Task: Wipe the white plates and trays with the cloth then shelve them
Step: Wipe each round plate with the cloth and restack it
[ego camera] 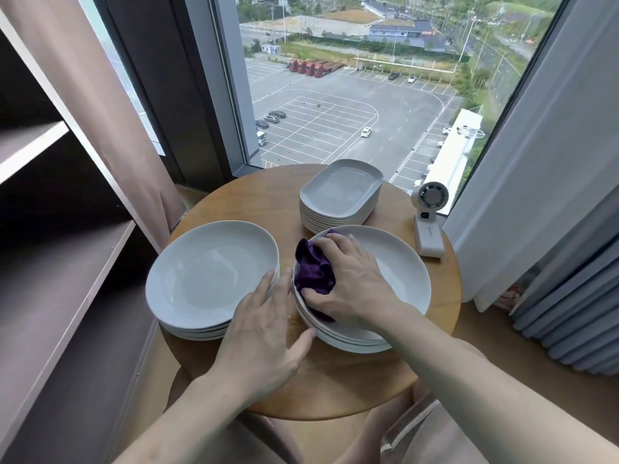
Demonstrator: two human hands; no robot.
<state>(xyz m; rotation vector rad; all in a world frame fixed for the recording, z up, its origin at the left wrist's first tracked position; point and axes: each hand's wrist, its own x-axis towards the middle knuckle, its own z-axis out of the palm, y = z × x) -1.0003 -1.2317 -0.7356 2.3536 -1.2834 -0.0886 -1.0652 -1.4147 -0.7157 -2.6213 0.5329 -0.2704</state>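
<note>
- Plates (402,272), white and round, in two piles on a round wooden table (335,380): left stack (207,276) toward the shelving side, right stack (351,343) just beside it, a narrow gap between.
- White trays (341,192), oblong, piled behind the right stack at the far side of the table; touching it or not, cannot tell.
- Purple cloth (313,266) bunched on the left inner slope of the right stack's top plate, reaching up to the rim.
- Right hand (351,283): palm down on the cloth, fingers curled round it and pressing it into the plate; forearm reaching in from the lower right, across the near rim.
- Left hand (264,326): palm down over the gap between the stacks, fingers straight and slightly spread, fingertips at the rim of the left stack, thumb splayed out against the near-left rim of the right stack; gripping nothing.
- Small white fan (430,216) upright at the table's right edge, apart from the plates.
- Dark shelving (67,262) on the left, pink curtain (110,128) beside it, grey curtain (552,162) on the right, window (335,95) behind the table.
</note>
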